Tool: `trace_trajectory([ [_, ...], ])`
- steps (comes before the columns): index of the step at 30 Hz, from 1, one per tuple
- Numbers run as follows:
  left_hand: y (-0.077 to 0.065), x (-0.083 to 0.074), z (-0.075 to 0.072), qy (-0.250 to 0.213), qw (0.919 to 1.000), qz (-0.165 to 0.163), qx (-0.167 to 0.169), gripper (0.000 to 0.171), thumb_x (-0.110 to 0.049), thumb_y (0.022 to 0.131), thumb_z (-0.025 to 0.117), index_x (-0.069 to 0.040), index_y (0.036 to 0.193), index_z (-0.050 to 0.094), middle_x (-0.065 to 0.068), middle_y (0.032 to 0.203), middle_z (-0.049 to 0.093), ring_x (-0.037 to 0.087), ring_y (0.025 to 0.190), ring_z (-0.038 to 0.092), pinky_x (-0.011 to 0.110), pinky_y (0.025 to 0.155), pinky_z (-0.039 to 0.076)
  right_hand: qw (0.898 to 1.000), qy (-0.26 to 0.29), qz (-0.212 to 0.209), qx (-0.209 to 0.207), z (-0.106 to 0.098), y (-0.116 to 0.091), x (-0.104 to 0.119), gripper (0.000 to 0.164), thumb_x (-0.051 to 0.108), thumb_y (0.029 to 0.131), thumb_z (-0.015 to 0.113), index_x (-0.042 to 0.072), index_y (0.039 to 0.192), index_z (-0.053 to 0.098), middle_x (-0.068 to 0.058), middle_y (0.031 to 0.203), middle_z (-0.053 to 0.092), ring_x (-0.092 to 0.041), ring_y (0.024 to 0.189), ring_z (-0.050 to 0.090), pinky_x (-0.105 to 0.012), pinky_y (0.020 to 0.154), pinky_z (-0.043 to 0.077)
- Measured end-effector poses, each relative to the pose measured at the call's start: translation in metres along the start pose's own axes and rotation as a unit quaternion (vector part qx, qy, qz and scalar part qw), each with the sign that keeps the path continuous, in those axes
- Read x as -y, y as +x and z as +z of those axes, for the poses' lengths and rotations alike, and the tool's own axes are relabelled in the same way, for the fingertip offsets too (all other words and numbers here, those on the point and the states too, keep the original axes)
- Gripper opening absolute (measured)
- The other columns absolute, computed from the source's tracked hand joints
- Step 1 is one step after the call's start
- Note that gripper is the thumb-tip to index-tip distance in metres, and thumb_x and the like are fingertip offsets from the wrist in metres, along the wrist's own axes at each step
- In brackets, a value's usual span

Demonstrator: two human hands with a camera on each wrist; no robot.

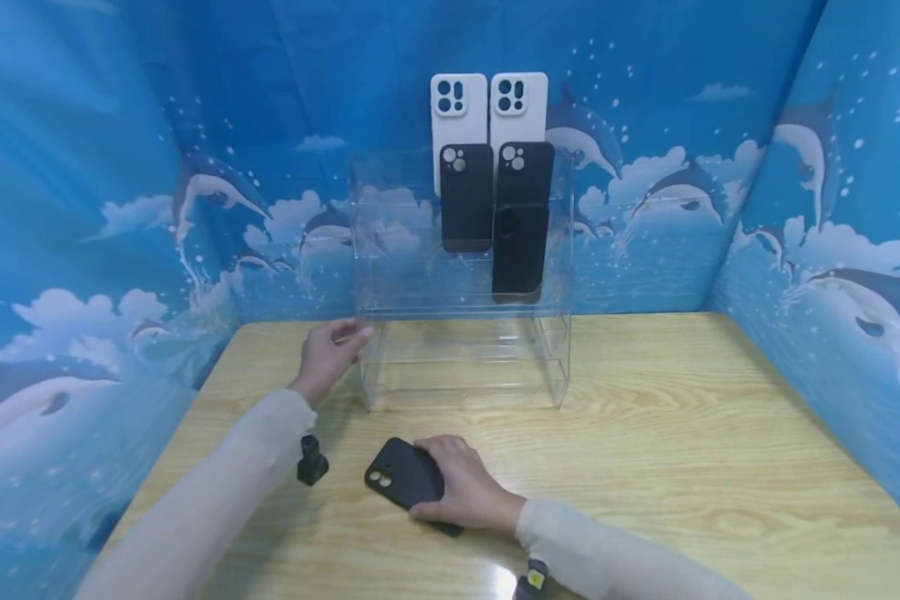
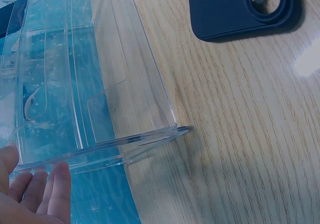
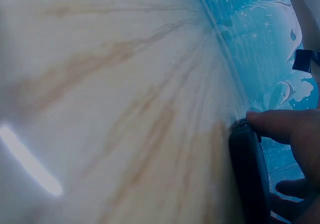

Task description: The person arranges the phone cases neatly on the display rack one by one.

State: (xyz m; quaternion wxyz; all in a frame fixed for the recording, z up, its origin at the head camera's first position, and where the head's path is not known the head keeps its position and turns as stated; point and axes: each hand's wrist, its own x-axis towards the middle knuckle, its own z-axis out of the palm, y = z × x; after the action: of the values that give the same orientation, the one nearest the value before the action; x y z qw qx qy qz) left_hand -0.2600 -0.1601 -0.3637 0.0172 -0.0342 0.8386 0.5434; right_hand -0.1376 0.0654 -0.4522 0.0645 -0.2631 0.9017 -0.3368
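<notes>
A black phone case with camera cutouts lies on the wooden table, and my right hand grips it across its long edges. The right wrist view shows this case edge-on, with the thumb at its near end. My left hand is at the left side of a clear acrylic display stand. Its fingers look nearly straight and touch the side panel in the left wrist view. On the stand's tiers lean two white phone cases and several black ones, all on the right part.
Blue curtains printed with dolphins and clouds enclose the table at the back and sides. The stand's lower tiers are transparent, with thin front lips. A small black device is strapped at the left wrist.
</notes>
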Motion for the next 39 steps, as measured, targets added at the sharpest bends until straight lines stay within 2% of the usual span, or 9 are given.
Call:
trace_trajectory([
  [7,-0.001,0.001,0.000,0.000,1.0000,0.001,-0.001,0.058,-0.036,0.094,0.062,-0.009,0.143,0.045,0.013,0.144,0.047,0.030,0.120,0.056,0.042,0.095,0.054,0.999,-0.030,-0.016,0.002,0.002,0.000,0.000,0.095,0.048,0.064,0.085,0.010,0.141,0.044,-0.004,0.133,0.051,-0.022,0.124,0.043,-0.045,0.106,0.037],
  [14,-0.001,0.002,-0.001,-0.002,1.0000,0.002,0.001,0.058,-0.037,0.094,0.061,-0.010,0.143,0.045,0.012,0.144,0.046,0.029,0.123,0.054,0.039,0.094,0.055,0.998,-0.054,-0.028,0.036,0.000,0.004,0.005,0.088,0.038,0.067,0.083,0.010,0.141,0.045,-0.001,0.133,0.050,-0.015,0.116,0.043,-0.032,0.099,0.041],
  [18,-0.001,0.002,-0.001,-0.002,1.0000,0.000,-0.001,0.060,-0.038,0.093,0.062,-0.010,0.143,0.045,0.011,0.145,0.046,0.028,0.125,0.053,0.036,0.093,0.055,0.997,-0.052,-0.028,0.044,-0.001,0.004,0.008,0.090,0.034,0.065,0.083,0.011,0.142,0.043,0.000,0.134,0.050,-0.013,0.114,0.042,-0.029,0.096,0.041],
  [30,-0.002,0.000,-0.002,-0.006,0.9999,0.008,0.003,0.059,-0.037,0.094,0.061,-0.010,0.143,0.044,0.011,0.145,0.046,0.028,0.127,0.051,0.037,0.094,0.055,1.000,-0.029,-0.002,0.012,-0.015,-0.001,0.008,0.094,0.024,0.062,0.081,0.009,0.145,0.040,-0.005,0.133,0.045,-0.017,0.114,0.037,-0.028,0.090,0.037],
  [39,0.001,0.001,-0.001,-0.009,0.9999,0.004,0.004,0.058,-0.036,0.094,0.061,-0.009,0.143,0.045,0.012,0.145,0.046,0.028,0.126,0.052,0.036,0.094,0.055,1.000,0.004,0.003,-0.030,-0.028,0.000,0.005,0.097,0.018,0.062,0.079,0.002,0.146,0.034,-0.012,0.134,0.042,-0.023,0.115,0.040,-0.037,0.094,0.043],
])
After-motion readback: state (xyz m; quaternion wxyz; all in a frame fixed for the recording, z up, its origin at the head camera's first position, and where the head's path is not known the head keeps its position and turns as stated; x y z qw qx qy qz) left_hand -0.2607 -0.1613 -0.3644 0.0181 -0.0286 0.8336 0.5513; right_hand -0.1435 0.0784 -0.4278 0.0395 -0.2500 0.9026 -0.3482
